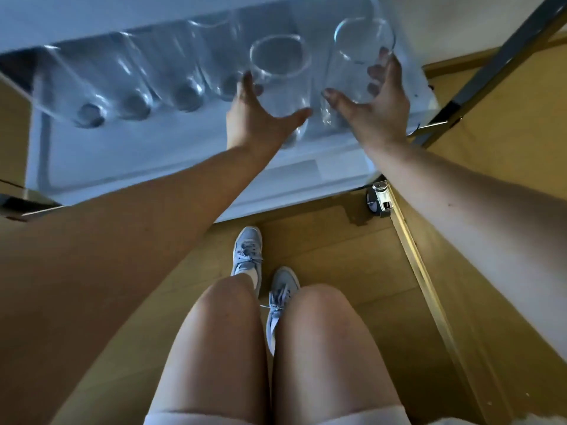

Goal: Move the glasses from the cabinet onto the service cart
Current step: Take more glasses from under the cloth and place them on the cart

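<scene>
1. Across the upper half of the head view, we look steeply down on the white plastic top tray [153, 154] of the metal-framed service cart; much of it is blurred.
2. Near the tray's middle, our left hand [260, 118] curls round a clear cylindrical drinking glass [277, 72]. The fingers lie on its left wall and the thumb crosses its right side low down.
3. Just beside it, toward the tray's right end, our right hand [374, 111] wraps round a taller clear tumbler [359, 47]. The thumb lies on the near-left wall, and the fingertips show through the glass on the far side.
4. Both held glasses are upright over the tray with their open rims up; we cannot tell whether their bases touch it.
5. Left of our left hand, a row of four more clear glasses [132, 87] stands close together on the tray, smeared by blur.
6. Under the tray's near right corner, a chrome caster wheel [379, 200] sits over the tan wooden floor [337, 256]. A dark metal cart post [491, 65] slants across the upper right.
7. Below the tray, we see our bare knees and a pair of pale blue lace-up sneakers [247, 256] on the floor, one foot ahead of the other.
</scene>
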`<control>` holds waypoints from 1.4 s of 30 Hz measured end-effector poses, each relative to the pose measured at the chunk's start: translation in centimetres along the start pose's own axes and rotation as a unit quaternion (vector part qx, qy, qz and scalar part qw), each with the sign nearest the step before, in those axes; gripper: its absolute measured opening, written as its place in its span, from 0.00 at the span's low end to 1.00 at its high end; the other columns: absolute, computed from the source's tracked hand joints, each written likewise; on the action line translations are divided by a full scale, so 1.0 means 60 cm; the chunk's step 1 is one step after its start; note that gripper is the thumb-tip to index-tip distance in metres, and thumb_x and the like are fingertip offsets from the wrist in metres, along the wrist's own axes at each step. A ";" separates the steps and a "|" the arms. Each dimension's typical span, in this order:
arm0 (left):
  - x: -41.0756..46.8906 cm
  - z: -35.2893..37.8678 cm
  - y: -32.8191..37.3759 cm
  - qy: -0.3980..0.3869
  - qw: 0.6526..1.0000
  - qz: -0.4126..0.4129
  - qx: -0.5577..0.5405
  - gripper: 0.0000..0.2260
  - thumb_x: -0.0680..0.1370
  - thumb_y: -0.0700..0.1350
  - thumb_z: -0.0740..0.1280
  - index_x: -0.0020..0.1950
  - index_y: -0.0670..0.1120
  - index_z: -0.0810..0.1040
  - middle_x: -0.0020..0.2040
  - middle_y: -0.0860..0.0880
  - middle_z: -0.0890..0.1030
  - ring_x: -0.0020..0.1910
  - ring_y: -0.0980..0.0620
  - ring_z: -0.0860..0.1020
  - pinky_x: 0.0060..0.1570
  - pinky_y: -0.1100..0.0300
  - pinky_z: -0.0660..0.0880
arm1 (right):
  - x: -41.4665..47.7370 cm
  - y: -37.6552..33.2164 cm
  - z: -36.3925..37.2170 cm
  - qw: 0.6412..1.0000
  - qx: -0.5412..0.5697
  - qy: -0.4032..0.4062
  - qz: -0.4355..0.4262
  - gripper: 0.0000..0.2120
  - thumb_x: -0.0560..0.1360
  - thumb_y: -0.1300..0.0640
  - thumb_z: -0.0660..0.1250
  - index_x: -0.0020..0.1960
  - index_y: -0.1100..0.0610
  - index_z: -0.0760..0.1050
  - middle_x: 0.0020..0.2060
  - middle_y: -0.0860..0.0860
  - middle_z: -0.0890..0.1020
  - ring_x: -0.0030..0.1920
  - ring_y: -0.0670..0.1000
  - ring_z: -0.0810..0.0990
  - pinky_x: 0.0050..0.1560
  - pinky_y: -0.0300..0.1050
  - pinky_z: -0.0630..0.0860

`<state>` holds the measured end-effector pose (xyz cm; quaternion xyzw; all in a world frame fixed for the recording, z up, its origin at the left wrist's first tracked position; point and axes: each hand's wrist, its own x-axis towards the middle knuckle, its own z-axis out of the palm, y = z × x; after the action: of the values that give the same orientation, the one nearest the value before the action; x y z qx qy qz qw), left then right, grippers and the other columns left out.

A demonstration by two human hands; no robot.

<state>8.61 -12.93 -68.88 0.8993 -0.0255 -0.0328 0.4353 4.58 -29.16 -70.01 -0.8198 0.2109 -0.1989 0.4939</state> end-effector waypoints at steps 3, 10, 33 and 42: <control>0.025 0.022 -0.004 0.032 0.998 0.010 -0.043 0.44 0.65 0.56 0.77 0.73 0.46 0.59 0.65 0.52 0.74 0.62 0.52 0.75 0.60 0.58 0.72 | 0.022 0.016 0.021 1.000 0.009 0.005 -0.016 0.48 0.65 0.42 0.76 0.75 0.58 0.56 0.66 0.54 0.72 0.66 0.50 0.71 0.67 0.39 0.69; 0.045 0.075 -0.021 0.085 0.988 0.011 -0.132 0.41 0.69 0.53 0.76 0.73 0.41 0.58 0.73 0.46 0.66 0.71 0.51 0.66 0.66 0.59 0.65 | 0.043 0.035 0.074 0.995 0.066 0.069 -0.036 0.47 0.66 0.40 0.74 0.73 0.63 0.58 0.68 0.57 0.71 0.69 0.51 0.70 0.66 0.41 0.71; 0.089 0.119 -0.047 0.113 0.983 -0.025 -0.142 0.40 0.66 0.48 0.79 0.73 0.45 0.62 0.70 0.50 0.71 0.66 0.55 0.72 0.64 0.63 0.69 | 0.100 0.073 0.107 0.995 -0.058 0.070 -0.049 0.42 0.67 0.48 0.77 0.71 0.64 0.60 0.65 0.56 0.74 0.64 0.53 0.75 0.61 0.38 0.69; 0.117 0.145 -0.027 0.148 0.982 -0.030 -0.117 0.40 0.69 0.53 0.76 0.72 0.37 0.61 0.71 0.41 0.69 0.69 0.45 0.69 0.62 0.64 0.61 | 0.108 0.083 0.126 0.995 -0.021 0.071 -0.064 0.47 0.70 0.50 0.73 0.75 0.69 0.48 0.72 0.62 0.64 0.72 0.57 0.65 0.70 0.42 0.64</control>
<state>14.92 -19.25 -75.80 0.8372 0.0702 0.0850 0.5357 13.25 -29.32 -76.98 -0.8257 0.1971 -0.2832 0.4464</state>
